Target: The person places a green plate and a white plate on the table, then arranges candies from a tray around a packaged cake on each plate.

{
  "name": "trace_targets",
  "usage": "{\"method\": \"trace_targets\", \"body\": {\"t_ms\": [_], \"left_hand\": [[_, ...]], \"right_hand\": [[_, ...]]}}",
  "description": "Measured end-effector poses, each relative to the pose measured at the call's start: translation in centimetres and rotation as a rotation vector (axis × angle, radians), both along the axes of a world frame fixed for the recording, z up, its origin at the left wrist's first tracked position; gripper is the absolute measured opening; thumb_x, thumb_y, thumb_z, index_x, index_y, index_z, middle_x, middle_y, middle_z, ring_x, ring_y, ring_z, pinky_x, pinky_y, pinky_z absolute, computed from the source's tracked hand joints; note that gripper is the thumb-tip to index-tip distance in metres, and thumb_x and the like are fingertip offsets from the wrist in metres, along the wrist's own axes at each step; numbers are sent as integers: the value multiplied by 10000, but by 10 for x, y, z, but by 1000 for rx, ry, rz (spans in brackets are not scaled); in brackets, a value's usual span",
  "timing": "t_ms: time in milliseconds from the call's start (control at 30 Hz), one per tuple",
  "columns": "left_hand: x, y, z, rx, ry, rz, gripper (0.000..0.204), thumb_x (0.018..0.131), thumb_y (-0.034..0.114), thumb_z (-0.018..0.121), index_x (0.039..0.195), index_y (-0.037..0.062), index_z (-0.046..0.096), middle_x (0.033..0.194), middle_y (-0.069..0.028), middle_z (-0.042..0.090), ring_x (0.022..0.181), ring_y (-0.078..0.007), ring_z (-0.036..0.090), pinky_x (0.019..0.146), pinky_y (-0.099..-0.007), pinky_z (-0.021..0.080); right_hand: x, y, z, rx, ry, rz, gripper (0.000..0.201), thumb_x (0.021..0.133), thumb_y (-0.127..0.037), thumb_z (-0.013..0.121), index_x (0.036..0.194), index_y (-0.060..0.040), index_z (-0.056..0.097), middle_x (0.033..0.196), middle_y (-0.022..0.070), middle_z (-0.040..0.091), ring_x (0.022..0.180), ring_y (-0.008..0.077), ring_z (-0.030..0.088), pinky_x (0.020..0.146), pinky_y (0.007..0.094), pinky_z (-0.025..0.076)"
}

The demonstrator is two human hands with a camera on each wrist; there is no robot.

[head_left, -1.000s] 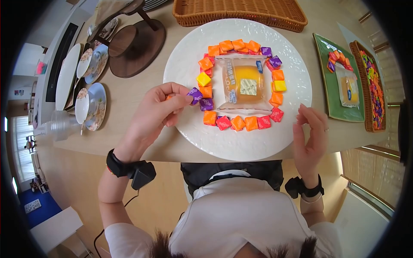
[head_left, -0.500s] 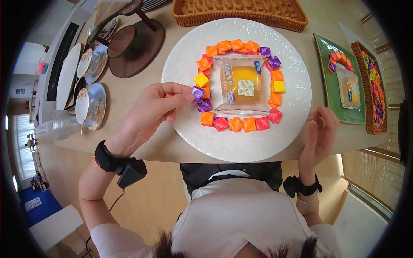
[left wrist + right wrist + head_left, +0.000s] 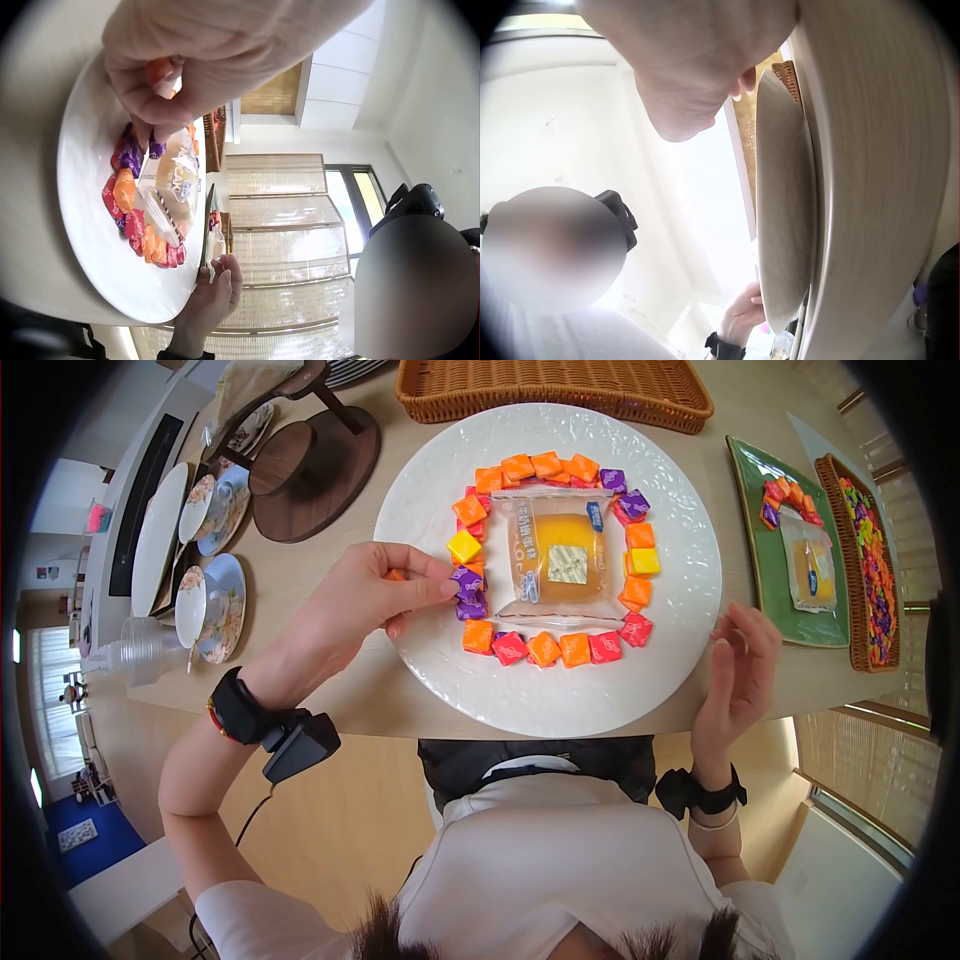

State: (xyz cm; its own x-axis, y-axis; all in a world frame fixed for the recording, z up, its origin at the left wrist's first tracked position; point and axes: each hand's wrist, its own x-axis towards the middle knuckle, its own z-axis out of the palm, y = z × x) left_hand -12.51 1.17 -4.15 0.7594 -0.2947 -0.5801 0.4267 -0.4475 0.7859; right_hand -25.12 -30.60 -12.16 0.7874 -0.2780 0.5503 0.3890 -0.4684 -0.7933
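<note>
My left hand [image 3: 365,600] pinches a purple wrapped candy [image 3: 464,579] between thumb and forefinger, right over the left side of a candy ring. An orange candy [image 3: 159,70] shows among its curled fingers in the left wrist view. The ring, of orange, red, yellow and purple candies, surrounds a clear-wrapped cake [image 3: 568,540] on a large white plate [image 3: 560,705]. Several candies lie on top of others. By the plate's right edge hovers my right hand [image 3: 740,665], loosely curled and holding nothing.
Far right, a green tray [image 3: 790,622] bears another wrapped cake and candies, beside a wicker basket [image 3: 857,650] of candies. A wicker tray [image 3: 560,405] stands behind the plate. On the left are a dark wooden stand [image 3: 340,490], cups on saucers [image 3: 232,600] and clear plastic cups [image 3: 140,650].
My left hand has moved slightly right, bringing the purple candy from the ring's outer edge onto its left side. My right hand has drifted a little right, away from the plate.
</note>
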Motion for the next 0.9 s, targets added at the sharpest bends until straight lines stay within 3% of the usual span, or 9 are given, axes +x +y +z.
{"method": "trace_targets", "body": {"t_ms": [200, 633, 733, 800, 833, 900], "left_hand": [[1, 1, -1, 34, -13, -27, 237, 905, 179, 748, 1040, -9, 696, 839, 4, 666, 642, -13, 523, 512, -184, 390], [-2, 4, 0, 91, -58, -66, 304, 941, 227, 718, 1113, -15, 658, 891, -4, 662, 624, -10, 505, 495, -191, 394], [-9, 19, 1, -10, -75, 47, 292, 968, 183, 635, 1183, -13, 610, 980, -29, 669, 693, -31, 522, 576, -199, 436], [-15, 23, 13, -367, 13, 199, 384, 942, 50, 504, 1304, -78, 526, 1203, -171, 644, 948, -133, 623, 815, -242, 525], [-20, 22, 22, -363, 14, 203, 384, 942, 50, 504, 1304, -78, 526, 1203, -171, 644, 948, -133, 623, 815, -242, 525], [-27, 16, 39, -858, 393, 290, 537, 865, -45, 415, 1391, -155, 421, 1381, -320, 516, 1270, -310, 554, 1116, -359, 441]], "right_hand": [[0, 2, 1, 13, 13, -1, 300, 974, -23, 578, 1268, 36, 596, 1240, 119, 540, 980, 155, 523, 898, 290, 444], [-2, 0, 0, 10, 32, 13, 278, 975, -14, 572, 1246, 37, 602, 1245, 129, 545, 996, 162, 534, 888, 287, 457], [-2, 0, 0, 13, 29, 8, 280, 973, -5, 566, 1247, 38, 600, 1245, 129, 543, 998, 164, 534, 890, 288, 457], [-2, 1, 0, 22, 28, 2, 280, 972, -1, 563, 1247, 39, 599, 1246, 129, 542, 1000, 166, 533, 893, 290, 456], [-2, 1, 0, 22, 30, 11, 280, 972, 2, 560, 1247, 39, 598, 1245, 128, 540, 1002, 167, 532, 894, 291, 456], [-2, 1, 1, 22, 32, 21, 281, 971, 5, 556, 1247, 39, 597, 1244, 127, 539, 1004, 168, 531, 895, 292, 455]]}}
